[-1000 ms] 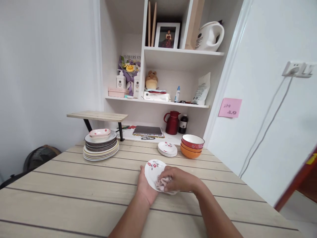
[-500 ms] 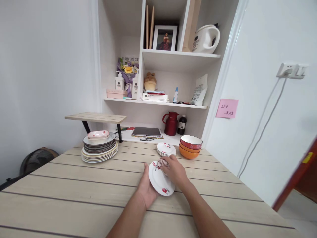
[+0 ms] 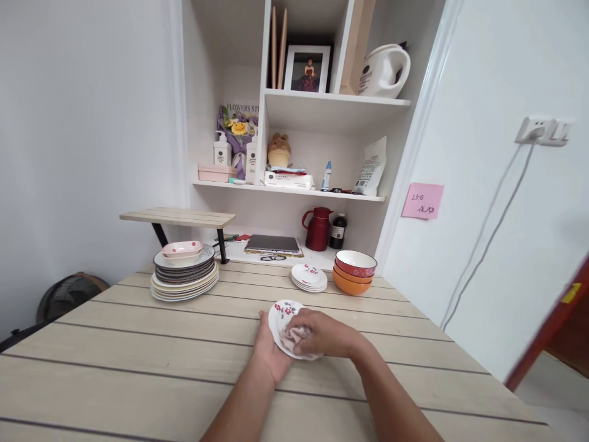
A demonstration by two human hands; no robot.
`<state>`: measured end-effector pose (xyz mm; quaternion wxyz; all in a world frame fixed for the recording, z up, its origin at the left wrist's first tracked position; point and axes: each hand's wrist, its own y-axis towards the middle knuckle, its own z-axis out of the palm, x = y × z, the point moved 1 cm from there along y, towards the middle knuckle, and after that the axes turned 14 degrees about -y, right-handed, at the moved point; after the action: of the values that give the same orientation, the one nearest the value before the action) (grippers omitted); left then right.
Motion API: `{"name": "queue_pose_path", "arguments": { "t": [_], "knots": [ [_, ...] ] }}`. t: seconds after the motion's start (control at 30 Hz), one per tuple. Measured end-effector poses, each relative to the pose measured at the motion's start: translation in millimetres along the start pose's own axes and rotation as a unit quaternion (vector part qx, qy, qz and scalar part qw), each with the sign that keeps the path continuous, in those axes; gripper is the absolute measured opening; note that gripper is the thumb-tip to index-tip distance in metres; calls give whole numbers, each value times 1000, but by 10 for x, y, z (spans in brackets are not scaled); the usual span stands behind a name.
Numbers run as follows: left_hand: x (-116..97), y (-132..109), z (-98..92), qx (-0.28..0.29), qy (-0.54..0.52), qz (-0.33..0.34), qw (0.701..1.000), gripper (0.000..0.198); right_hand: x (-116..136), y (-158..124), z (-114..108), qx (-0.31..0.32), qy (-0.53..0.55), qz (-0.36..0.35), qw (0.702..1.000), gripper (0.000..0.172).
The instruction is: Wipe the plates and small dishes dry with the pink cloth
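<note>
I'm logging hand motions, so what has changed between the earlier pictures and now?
The right hand took the crumpled pale cloth from the near part of the round white floral plate to its far rim, then back toward the near side. Nothing was grasped or released. The left hand kept holding the plate; the stacked red and orange bowls stayed put.

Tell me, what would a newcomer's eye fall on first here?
Probably the flowered plate, front and centre, held in the left hand while the right hand holds a cloth against it. Next, the red and orange bowls, stacked on the table behind it to the right. Farther back, the dark red jug stands out against the white shelves.
</note>
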<state>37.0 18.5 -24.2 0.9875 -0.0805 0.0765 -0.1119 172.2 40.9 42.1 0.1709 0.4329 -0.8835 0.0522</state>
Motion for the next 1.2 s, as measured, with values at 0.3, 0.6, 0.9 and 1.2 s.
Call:
{"name": "queue_pose_path", "arguments": {
  "t": [0.3, 0.6, 0.9, 1.2],
  "knots": [
    [-1, 47, -82, -3, 27, -12, 1000, 73, -441, 53, 46, -133, -100, 235, 958, 33],
    [11, -52, 43, 42, 96, -55, 993, 66, -56, 293, 234, -263, -78, 126, 953, 38],
    [-16, -16, 20, -3, 5, -8, 1000, 77, 33, 54, 43, -30, -7, -14, 999, 36],
    [-10, -3, 25, -15, 33, -5, 999, 73, -305, 59, 30, -92, -59, 178, 978, 44]
  ]
}}
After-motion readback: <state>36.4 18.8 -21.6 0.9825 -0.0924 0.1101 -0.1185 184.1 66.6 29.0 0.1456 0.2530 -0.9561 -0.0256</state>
